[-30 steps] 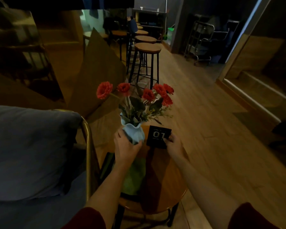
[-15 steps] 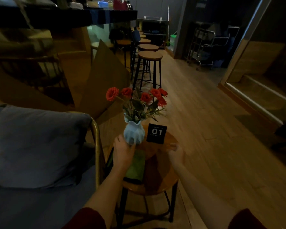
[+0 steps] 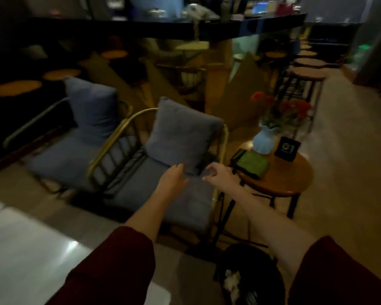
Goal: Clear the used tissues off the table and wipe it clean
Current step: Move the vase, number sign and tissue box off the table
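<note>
The small round wooden table (image 3: 295, 181) stands at the right. On it lie a folded green cloth (image 3: 252, 162), a pale blue vase with red flowers (image 3: 263, 143) and a black "01" sign (image 3: 287, 149). Both my hands hang in the air over the blue chair seat, left of the table. My left hand (image 3: 172, 179) has relaxed, straight fingers and holds nothing. The fingers of my right hand (image 3: 219, 173) are loosely curled and empty. A dark bin (image 3: 246, 276) at the bottom holds white crumpled tissues (image 3: 231, 281).
Two blue cushioned chairs with gold frames (image 3: 180, 164) stand left of the table. A white surface (image 3: 20, 249) fills the lower left. Bar stools (image 3: 306, 82) line the far right, below a dark counter (image 3: 163, 29).
My view has swung left, away from the table. Both hands have left the vase and the sign and now hover over the chair seat. The bin has come into view.
</note>
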